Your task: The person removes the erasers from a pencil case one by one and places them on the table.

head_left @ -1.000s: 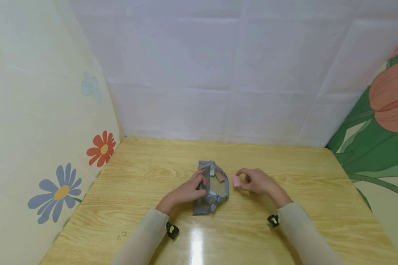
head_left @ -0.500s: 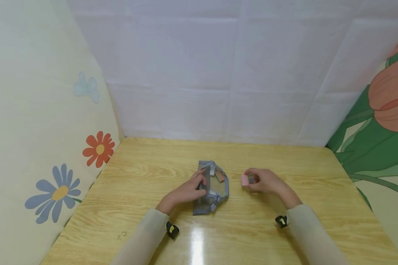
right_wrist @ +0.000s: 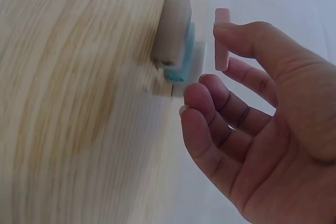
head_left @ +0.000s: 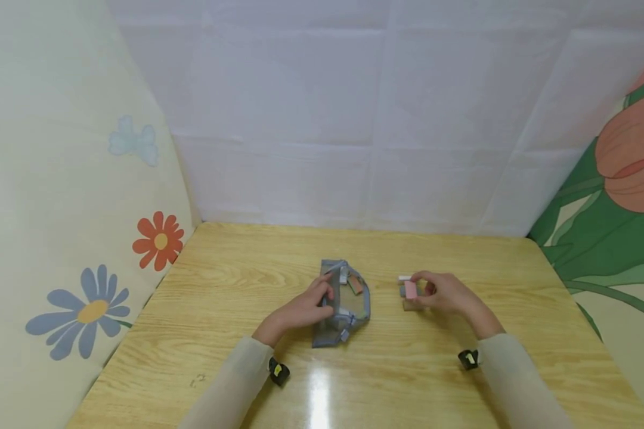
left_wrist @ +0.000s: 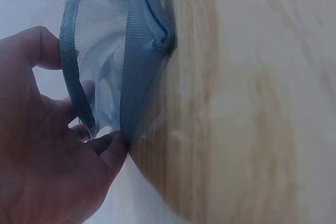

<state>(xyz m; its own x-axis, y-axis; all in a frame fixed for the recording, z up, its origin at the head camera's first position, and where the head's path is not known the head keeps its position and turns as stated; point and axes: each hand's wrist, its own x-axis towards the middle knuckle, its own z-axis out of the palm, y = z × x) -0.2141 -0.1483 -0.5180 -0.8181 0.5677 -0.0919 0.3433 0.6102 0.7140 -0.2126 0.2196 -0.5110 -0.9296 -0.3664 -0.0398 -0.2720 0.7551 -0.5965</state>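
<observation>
A grey-blue mesh pouch (head_left: 328,338) lies mid-table, with small blocks showing at its opening, among them an orange-and-green block (head_left: 356,285). My left hand (head_left: 302,308) grips its trimmed edge; the left wrist view shows fingers curled about the edge of the mesh (left_wrist: 100,30). Right of the pouch, my right hand (head_left: 446,295) pinches a small pink block (right_wrist: 222,51) between thumb and index finger. Close by on the table stand a brownish block (right_wrist: 173,30), a teal block (right_wrist: 178,73) and a white block (head_left: 404,278), side by side.
The wood-grain table (head_left: 236,262) spreads around both hands. A white sheet (head_left: 300,119) hangs behind it, and flower-patterned panels (head_left: 59,196) stand at the sides. Each wrist wears a small black camera (head_left: 468,359).
My right hand has moved right, carrying the pink block away from the pouch to the other blocks, which now show beside it. My left hand has stayed on the pouch.
</observation>
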